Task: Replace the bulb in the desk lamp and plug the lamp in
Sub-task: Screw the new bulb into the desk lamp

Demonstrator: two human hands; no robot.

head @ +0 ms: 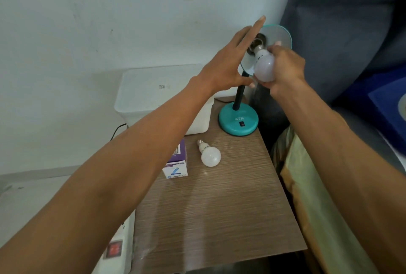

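Note:
A teal desk lamp stands at the back right of the wooden table, its round base on the top and its shade tilted toward me. My right hand grips a white bulb whose metal screw end sits at the socket inside the shade. My left hand is open with fingers spread, resting against the left edge of the shade. A second white bulb lies on the table beside a purple and white bulb box.
A white plastic container stands against the wall behind the box. A white power strip with a red switch lies off the table's left front edge. A black cord runs behind the container. Bedding and a blue cushion fill the right side.

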